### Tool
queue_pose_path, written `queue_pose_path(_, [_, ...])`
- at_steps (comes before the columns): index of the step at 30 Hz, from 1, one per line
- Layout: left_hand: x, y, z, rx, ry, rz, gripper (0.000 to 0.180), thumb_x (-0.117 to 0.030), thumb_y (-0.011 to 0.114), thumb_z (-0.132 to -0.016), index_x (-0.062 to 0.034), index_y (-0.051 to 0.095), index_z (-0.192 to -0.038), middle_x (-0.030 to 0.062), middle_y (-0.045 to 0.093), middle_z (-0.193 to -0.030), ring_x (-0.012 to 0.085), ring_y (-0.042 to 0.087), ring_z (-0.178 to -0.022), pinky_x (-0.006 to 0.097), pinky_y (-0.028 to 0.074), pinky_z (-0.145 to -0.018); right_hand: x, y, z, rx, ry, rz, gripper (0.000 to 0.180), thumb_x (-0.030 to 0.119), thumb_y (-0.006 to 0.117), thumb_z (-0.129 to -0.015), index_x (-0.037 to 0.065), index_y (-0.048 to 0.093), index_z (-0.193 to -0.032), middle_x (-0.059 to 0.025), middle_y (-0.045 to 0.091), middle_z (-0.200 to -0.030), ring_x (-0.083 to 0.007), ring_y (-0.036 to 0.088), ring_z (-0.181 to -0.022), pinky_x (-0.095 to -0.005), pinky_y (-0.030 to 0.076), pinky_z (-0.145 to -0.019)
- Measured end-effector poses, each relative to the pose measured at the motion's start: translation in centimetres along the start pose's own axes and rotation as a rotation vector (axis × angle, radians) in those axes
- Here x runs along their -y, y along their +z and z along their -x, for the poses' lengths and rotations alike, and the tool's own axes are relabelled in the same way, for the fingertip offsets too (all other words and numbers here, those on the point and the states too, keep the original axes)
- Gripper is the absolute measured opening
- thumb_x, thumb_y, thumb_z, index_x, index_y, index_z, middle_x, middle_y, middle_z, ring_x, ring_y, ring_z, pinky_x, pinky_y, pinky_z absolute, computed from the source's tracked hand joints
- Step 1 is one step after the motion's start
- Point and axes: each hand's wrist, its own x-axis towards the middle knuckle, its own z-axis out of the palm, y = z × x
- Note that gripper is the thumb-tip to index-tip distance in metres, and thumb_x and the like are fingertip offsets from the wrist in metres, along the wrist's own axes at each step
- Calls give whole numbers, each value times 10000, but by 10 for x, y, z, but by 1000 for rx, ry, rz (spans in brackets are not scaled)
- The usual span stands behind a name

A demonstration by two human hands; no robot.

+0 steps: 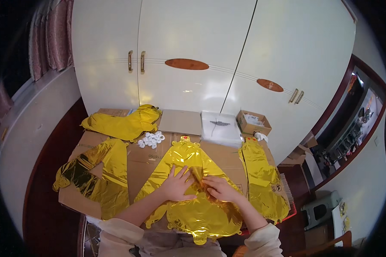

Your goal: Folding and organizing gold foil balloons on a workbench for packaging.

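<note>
Beneath me, a flat, tapering gold-foil sheet runs twelve-to-six o'clock; my left hand rests spread; my right hand, nearer the fold, curls, grip undeterminable.

Glossy white cabinet doors with brass-coloured handles and brown oval inlays, soft glare low down, pink curtains at left, pale wall, dark reddish floor, grey stool at right, dark frame, possibly a doorway.

Moderate indoor light leaves glare on the white cabinet doors and glints on the gold foil, while the fisheye view bends straight edges and blackens toward its rim.
</note>
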Motion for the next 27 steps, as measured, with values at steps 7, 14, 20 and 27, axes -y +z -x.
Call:
queue_pose_path(7, [0,-3,0,10,2,0,876,-750,409,-848,-59,479,-1382,219,463,-1389,419,289,-1391,726,155,-1059,3,14,-7,-5,58,80,346,222,643,-891,83,641,-1208,-71,605,-1287,-287,533,-1233,-420,439,-993])
queue_pose_path(14, [-2,-5,-5,180,-15,-53,926,-760,382,-849,18,511,-1334,241,494,-1350,410,285,-1397,719,151,-1066,-8,10,-15,149,151,206,526,456,643,-867,180,594,-1312,19,525,-1408,-282,379,-1380,-457,349,-1064])
queue_pose_path(20, [5,26,1,-251,33,107,934,-766,374,-847,77,620,-1166,261,533,-1297,401,272,-1409,707,133,-1079,-13,-4,-41,403,227,369,961,746,585,-743,216,328,-1502,23,295,-1565,-358,179,-1459,-485,220,-1156])
queue_pose_path(27, [4,5,-2,48,-1,61,842,-668,485,-860,32,489,-1328,267,459,-1373,442,278,-1390,711,198,-1056,-7,-10,-49,490,281,356,1141,798,617,-657,220,192,-1544,33,190,-1601,-380,83,-1473,-503,169,-1171])
